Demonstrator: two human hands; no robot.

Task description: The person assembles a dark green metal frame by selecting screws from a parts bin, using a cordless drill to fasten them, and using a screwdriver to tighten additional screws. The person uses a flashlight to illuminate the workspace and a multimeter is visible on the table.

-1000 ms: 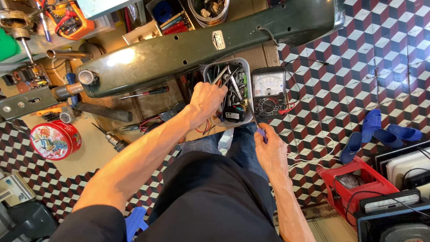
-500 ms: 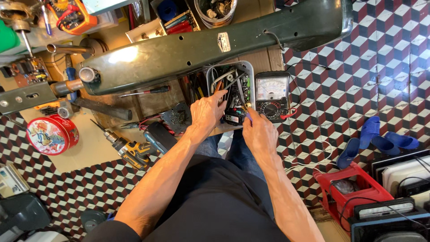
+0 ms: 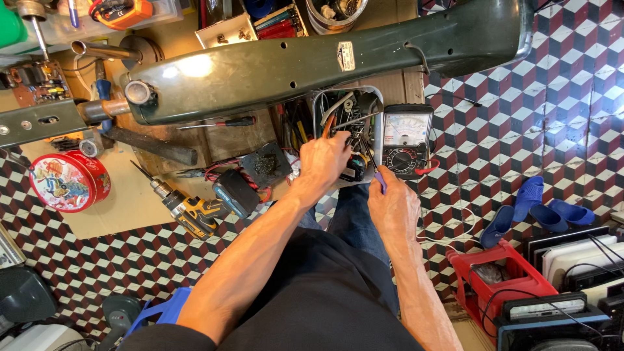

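the left hand (image 3: 328,159) reaches into a grey metal tray (image 3: 320,97) crammed with loose tools, pliers and bits, set on cardboard just below a long dark-green metal body (image 3: 292,65). whether its fingers grasp anything cannot be told. the right hand (image 3: 393,205) has its fingers clenched on a thin purple-handled tool (image 3: 379,182), beside an analog meter (image 3: 407,140).

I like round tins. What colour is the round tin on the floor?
The round tin is mostly red, with a colourful picture on its lid. The head view shows it.
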